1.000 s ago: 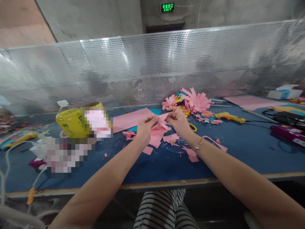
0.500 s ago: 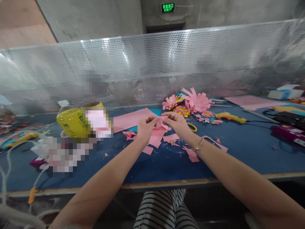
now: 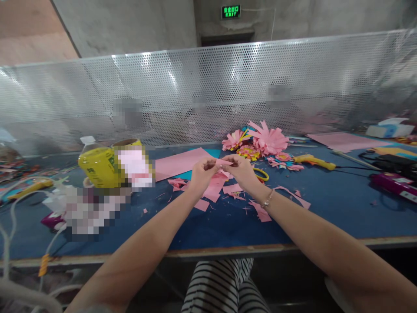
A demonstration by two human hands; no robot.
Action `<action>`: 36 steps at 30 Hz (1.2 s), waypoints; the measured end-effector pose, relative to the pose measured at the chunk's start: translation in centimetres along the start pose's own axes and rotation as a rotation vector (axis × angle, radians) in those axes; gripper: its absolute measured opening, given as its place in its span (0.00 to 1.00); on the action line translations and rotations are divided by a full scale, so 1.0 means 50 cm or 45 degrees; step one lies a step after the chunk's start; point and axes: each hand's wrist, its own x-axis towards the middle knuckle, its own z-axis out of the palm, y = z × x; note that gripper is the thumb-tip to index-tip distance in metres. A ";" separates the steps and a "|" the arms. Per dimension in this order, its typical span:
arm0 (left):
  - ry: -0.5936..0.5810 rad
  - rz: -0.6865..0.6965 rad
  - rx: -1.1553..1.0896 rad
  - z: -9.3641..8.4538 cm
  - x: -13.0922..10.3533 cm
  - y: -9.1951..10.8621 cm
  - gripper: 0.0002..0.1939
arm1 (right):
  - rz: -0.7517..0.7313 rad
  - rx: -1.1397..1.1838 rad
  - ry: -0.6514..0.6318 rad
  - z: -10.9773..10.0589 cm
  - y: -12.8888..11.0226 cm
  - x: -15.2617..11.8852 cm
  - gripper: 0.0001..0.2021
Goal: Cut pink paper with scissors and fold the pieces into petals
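Note:
Between my two hands is a small piece of pink paper [image 3: 224,162], held above the blue table [image 3: 137,230]. My left hand [image 3: 203,171] pinches its left side, and my right hand [image 3: 240,168], with a bracelet at the wrist, pinches its right side. Beneath them lie pink paper scraps [image 3: 213,188]. A larger pink sheet [image 3: 177,163] rests on a blue sheet [image 3: 212,153] beyond my left hand. Pink paper flowers [image 3: 269,139] stand behind my right hand, near yellow-handled scissors [image 3: 262,174] that my hand partly hides.
A yellow-labelled bottle [image 3: 99,165] and a roll [image 3: 146,161] stand at the left. To the right are a yellow glue gun [image 3: 314,161], a purple box [image 3: 395,184] and cables. A perforated metal screen [image 3: 195,87] runs along the back.
The pink piece has turned and now shows a flatter, narrower shape between my fingers. My left hand has shifted slightly right; both hands keep their pinch.

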 end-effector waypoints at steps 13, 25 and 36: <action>-0.007 -0.186 -0.088 -0.011 0.012 -0.010 0.12 | 0.126 0.131 0.000 -0.003 0.005 0.007 0.10; -0.005 -0.063 0.091 -0.015 0.012 0.003 0.08 | 0.053 0.006 -0.035 -0.016 -0.013 0.007 0.08; -0.018 0.071 0.311 -0.017 0.009 0.006 0.07 | 0.053 -0.008 -0.092 -0.006 -0.003 0.004 0.09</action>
